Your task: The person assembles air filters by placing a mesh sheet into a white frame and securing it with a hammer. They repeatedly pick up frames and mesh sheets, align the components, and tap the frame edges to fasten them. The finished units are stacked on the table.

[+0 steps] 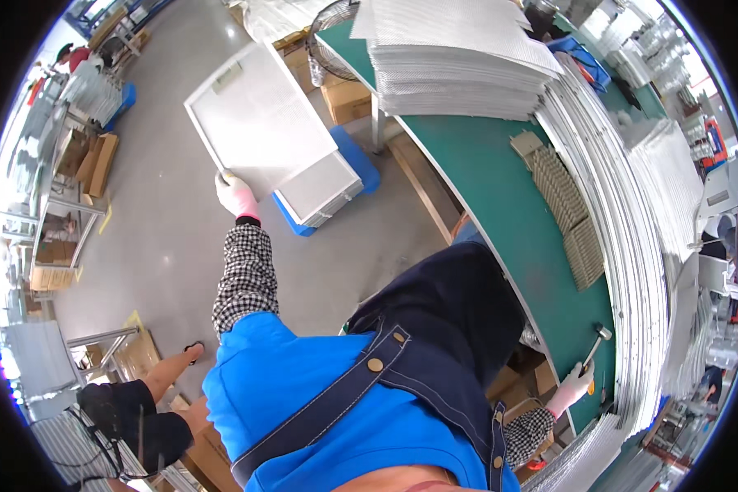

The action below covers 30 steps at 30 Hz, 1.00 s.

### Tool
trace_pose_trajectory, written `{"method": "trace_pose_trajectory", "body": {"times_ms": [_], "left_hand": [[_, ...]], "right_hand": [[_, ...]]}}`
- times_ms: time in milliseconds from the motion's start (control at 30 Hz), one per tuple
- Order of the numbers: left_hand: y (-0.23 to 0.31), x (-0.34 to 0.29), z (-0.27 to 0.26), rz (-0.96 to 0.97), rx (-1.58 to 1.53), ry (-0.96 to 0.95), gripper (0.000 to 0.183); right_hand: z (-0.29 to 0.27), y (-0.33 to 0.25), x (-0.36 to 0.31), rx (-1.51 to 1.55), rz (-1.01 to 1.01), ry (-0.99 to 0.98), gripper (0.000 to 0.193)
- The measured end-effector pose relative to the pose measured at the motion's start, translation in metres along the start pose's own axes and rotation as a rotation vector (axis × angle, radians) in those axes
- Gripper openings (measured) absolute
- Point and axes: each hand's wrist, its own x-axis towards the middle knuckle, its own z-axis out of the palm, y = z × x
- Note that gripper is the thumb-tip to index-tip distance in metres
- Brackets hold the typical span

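My left hand (236, 195), in a white and pink glove, is closed on the near corner of a framed mesh panel (262, 115). That panel is tilted above a stack of similar panels (324, 193), which rests on a blue pallet (361, 160). Over the green workbench, my right hand (572, 389), also gloved, is closed round the handle of a hammer (603, 332). The hammer's metal head points away from me. Beside this hand a small yellow piece (590, 388) shows in part; its kind is unclear.
A tall pile of mesh sheets (459, 82) stands on the workbench (500, 221). Nearby lie a row of beige pieces (562, 205) and long metal strips (631, 213). Cardboard boxes (344, 98) and a fan (328, 37) stand beyond. A person's legs (168, 377) show at lower left.
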Motion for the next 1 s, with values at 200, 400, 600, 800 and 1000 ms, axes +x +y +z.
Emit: {"method": "trace_pose_trajectory", "body": {"times_ms": [200,400,600,800,1000], "left_hand": [[-0.127,-0.021,0.005,-0.265,0.365,-0.112,0.039],[-0.144,-0.063,0.03,-0.487,0.261,-0.149,0.039],[-0.181,-0.06,0.078,-0.689,0.486,-0.492,0.076],[-0.188,-0.054,0.076,-0.61,0.623,-0.624,0.077],[0.085,-0.023,0.072,0.448,-0.151,0.084,0.054]], "right_hand": [[-0.018,-0.045,-0.023,-0.566,-0.122,0.188,0.049],[-0.027,-0.021,-0.047,-0.507,-0.135,0.169,0.05],[-0.05,-0.025,-0.062,-0.496,-0.145,0.15,0.051],[-0.051,-0.038,-0.053,-0.506,-0.218,0.168,0.053],[-0.07,-0.034,-0.026,-0.272,-0.323,0.26,0.046]]}}
